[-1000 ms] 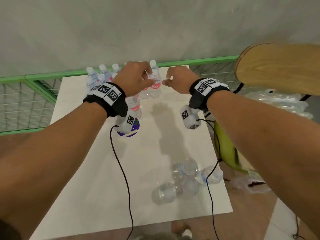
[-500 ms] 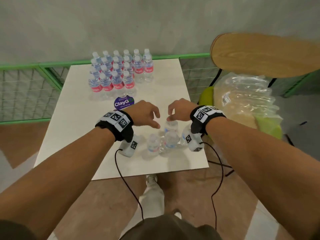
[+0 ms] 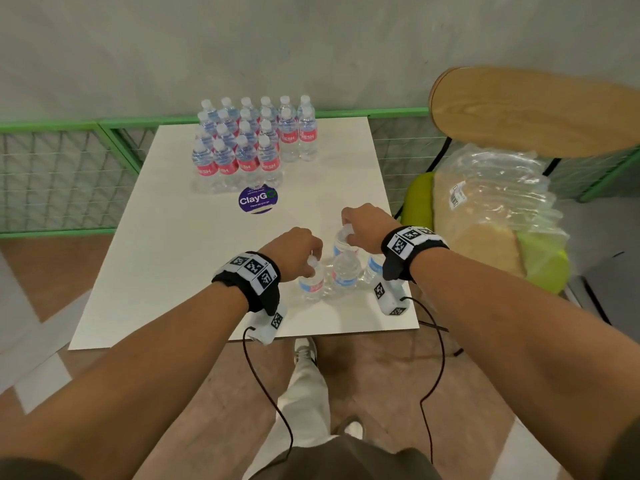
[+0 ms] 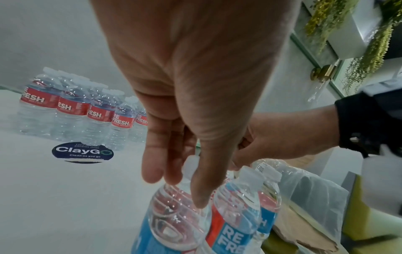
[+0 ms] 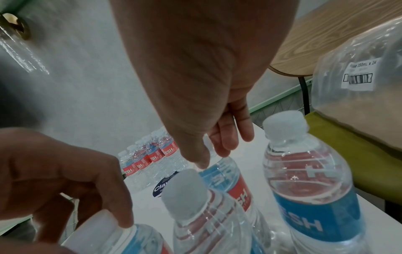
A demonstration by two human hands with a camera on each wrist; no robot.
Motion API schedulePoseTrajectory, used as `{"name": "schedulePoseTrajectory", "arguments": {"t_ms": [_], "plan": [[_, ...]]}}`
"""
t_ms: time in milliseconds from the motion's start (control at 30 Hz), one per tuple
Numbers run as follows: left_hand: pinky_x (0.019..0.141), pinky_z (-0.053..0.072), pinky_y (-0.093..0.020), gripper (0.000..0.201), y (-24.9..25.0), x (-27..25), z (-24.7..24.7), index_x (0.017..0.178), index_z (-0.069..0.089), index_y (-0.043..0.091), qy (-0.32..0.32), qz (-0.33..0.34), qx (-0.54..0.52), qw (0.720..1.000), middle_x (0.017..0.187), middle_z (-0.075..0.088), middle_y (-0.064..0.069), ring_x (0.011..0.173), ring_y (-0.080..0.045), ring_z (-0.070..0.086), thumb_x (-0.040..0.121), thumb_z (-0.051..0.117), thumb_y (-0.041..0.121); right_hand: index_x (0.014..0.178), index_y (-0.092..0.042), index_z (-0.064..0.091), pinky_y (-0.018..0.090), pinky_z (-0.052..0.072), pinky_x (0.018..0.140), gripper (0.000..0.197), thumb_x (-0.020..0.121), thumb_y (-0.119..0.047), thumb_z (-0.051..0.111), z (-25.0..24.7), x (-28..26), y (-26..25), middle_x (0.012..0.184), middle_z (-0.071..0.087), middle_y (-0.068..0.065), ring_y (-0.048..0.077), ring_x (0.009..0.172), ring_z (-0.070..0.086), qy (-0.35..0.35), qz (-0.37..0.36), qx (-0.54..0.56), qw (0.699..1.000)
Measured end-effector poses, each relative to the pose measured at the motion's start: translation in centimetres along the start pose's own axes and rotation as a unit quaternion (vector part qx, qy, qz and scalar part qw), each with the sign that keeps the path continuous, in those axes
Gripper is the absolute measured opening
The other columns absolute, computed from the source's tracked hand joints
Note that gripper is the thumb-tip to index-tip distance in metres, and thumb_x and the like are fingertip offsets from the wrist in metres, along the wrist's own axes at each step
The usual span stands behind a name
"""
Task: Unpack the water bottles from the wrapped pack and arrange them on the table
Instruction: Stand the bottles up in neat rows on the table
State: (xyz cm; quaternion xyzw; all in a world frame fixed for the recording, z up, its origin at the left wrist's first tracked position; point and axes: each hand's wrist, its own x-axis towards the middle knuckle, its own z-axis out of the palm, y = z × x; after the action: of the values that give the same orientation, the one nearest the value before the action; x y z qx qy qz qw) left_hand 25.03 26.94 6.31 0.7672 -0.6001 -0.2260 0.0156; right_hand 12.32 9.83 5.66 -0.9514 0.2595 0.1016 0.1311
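Note:
Several loose water bottles stand upright near the front right of the white table (image 3: 166, 271). My left hand (image 3: 311, 264) pinches the cap of the leftmost bottle (image 3: 311, 285); in the left wrist view its fingers (image 4: 152, 165) and thumb close round that bottle (image 4: 174, 214) at the cap. My right hand (image 3: 348, 233) grips the cap of the farthest loose bottle (image 3: 341, 245), with the same bottle (image 5: 230, 182) under its fingertips (image 5: 219, 146). Two more bottles (image 3: 346, 271) stand between and beside them. Arranged bottles (image 3: 249, 143) stand in rows at the far edge.
A round ClayGo sticker (image 3: 258, 199) lies mid-table. The empty plastic wrap (image 3: 491, 209) sits on a green chair (image 3: 547, 268) with a wooden back (image 3: 536, 109) at the right. A green mesh fence (image 3: 62, 174) runs behind and left of the table.
Both hands came back from the arranged rows to the loose bottles near the front edge. Half a second ago they hovered above the caps; now each grips one.

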Motion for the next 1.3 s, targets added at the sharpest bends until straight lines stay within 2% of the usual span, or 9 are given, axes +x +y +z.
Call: {"name": "schedulePoseTrajectory", "arguments": {"t_ms": [200, 300, 500, 633, 733, 800, 933, 1167, 1300], "plan": [[0.064, 0.043, -0.026, 0.023, -2.3, 2.5, -3.2, 0.096, 0.07, 0.018, 0.015, -0.006, -0.021, 1.0, 0.092, 0.062, 0.0, 0.084, -0.02, 0.061, 0.076, 0.077, 0.025, 0.113, -0.015, 0.055, 0.032, 0.045, 0.067, 0.032, 0.088, -0.033, 0.065, -1.4, 2.7, 0.9, 0.105, 0.061, 0.011, 0.03, 0.087, 0.06, 0.013, 0.0, 0.002, 1.0], [0.067, 0.044, -0.026, 0.023, -3.8, 5.3, -6.7, 0.098, 0.07, 0.016, 0.038, -0.003, -0.01, 0.999, 0.091, 0.065, 0.0, 0.084, -0.019, 0.06, 0.079, 0.077, 0.026, 0.114, -0.015, 0.056, 0.032, 0.046, 0.067, 0.034, 0.087, -0.034, 0.065, -3.5, 5.6, 1.4, 0.107, 0.06, 0.012, 0.031, 0.088, 0.06, 0.026, 0.01, 0.015, 0.999], [0.07, 0.045, -0.029, 0.026, -8.6, 13.8, -13.3, 0.102, 0.072, 0.013, 0.096, -0.012, 0.02, 0.995, 0.096, 0.069, -0.004, 0.085, -0.02, 0.059, 0.079, 0.077, 0.026, 0.109, -0.013, 0.058, 0.033, 0.046, 0.067, 0.032, 0.086, -0.033, 0.065, -7.8, 13.8, 2.1, 0.105, 0.06, 0.013, 0.032, 0.086, 0.06, 0.062, 0.019, 0.04, 0.997], [0.075, 0.053, -0.037, 0.03, -11.6, 19.7, -15.9, 0.103, 0.072, 0.017, 0.109, -0.03, 0.046, 0.993, 0.1, 0.069, -0.005, 0.091, -0.025, 0.062, 0.077, 0.078, 0.03, 0.11, -0.011, 0.057, 0.032, 0.043, 0.066, 0.032, 0.087, -0.032, 0.064, -9.3, 19.8, 2.2, 0.103, 0.059, 0.013, 0.029, 0.08, 0.055, 0.083, 0.027, 0.041, 0.995], [0.074, 0.053, -0.035, 0.028, -13.6, 23.4, -16.8, 0.102, 0.072, 0.018, 0.104, -0.045, 0.058, 0.992, 0.099, 0.068, -0.004, 0.092, -0.025, 0.063, 0.077, 0.078, 0.029, 0.113, -0.01, 0.056, 0.033, 0.043, 0.066, 0.032, 0.088, -0.03, 0.062, -9.5, 24.0, 2.2, 0.104, 0.059, 0.014, 0.028, 0.079, 0.052, 0.088, 0.037, 0.039, 0.995], [0.073, 0.053, -0.035, 0.026, -14.8, 25.3, -17.1, 0.1, 0.073, 0.017, 0.095, -0.055, 0.06, 0.992, 0.097, 0.069, -0.005, 0.089, -0.026, 0.064, 0.077, 0.078, 0.027, 0.115, -0.009, 0.056, 0.034, 0.046, 0.067, 0.033, 0.089, -0.029, 0.062, -9.4, 26.3, 2.2, 0.106, 0.06, 0.014, 0.03, 0.082, 0.056, 0.084, 0.044, 0.038, 0.995], [0.081, 0.055, -0.038, 0.03, -17.0, 27.8, -17.3, 0.104, 0.073, 0.018, 0.09, -0.073, 0.041, 0.992, 0.103, 0.069, -0.006, 0.095, -0.026, 0.064, 0.076, 0.079, 0.026, 0.119, -0.01, 0.056, 0.035, 0.048, 0.071, 0.037, 0.09, -0.031, 0.062, -9.3, 30.0, 2.4, 0.11, 0.06, 0.015, 0.033, 0.094, 0.061, 0.071, 0.049, 0.037, 0.996], [0.08, 0.055, -0.038, 0.029, -18.9, 29.7, -17.6, 0.106, 0.072, 0.016, 0.084, -0.071, 0.027, 0.994, 0.106, 0.066, -0.011, 0.09, -0.03, 0.065, 0.078, 0.076, 0.02, 0.113, -0.007, 0.056, 0.034, 0.043, 0.065, 0.034, 0.088, -0.029, 0.062, -9.1, 33.0, 2.4, 0.104, 0.06, 0.018, 0.037, 0.088, 0.06, 0.075, 0.045, 0.026, 0.996], [0.079, 0.052, -0.035, 0.029, -19.1, 30.1, -17.6, 0.11, 0.071, 0.016, 0.097, -0.062, 0.048, 0.992, 0.108, 0.066, -0.01, 0.095, -0.03, 0.064, 0.081, 0.074, 0.021, 0.112, -0.008, 0.056, 0.034, 0.042, 0.065, 0.032, 0.089, -0.029, 0.062, -9.0, 33.8, 1.9, 0.103, 0.06, 0.016, 0.035, 0.088, 0.06, 0.08, 0.043, 0.028, 0.995]]}}
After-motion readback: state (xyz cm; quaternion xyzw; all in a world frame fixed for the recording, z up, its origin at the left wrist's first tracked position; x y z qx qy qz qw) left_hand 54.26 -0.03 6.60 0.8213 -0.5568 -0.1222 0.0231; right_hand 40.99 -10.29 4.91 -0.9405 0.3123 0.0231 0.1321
